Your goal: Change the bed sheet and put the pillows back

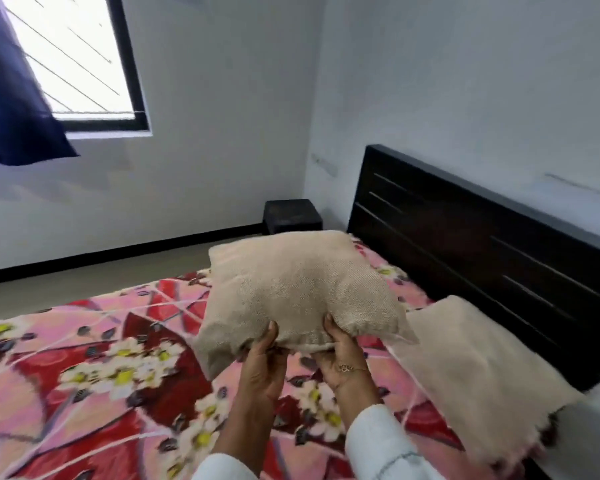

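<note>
Left hand (264,358) and right hand (343,358): both grip near edge of beige pillow (298,289), thumbs on top, pillow raised over floral bed sheet (84,375). Second beige pillow (475,368): lying at head edge, against dark headboard (482,244).

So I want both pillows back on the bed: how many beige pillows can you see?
2. One pillow is held up over the floral sheet by both hands, left hand and right hand. The other pillow lies by the headboard. None seems hidden.
</note>
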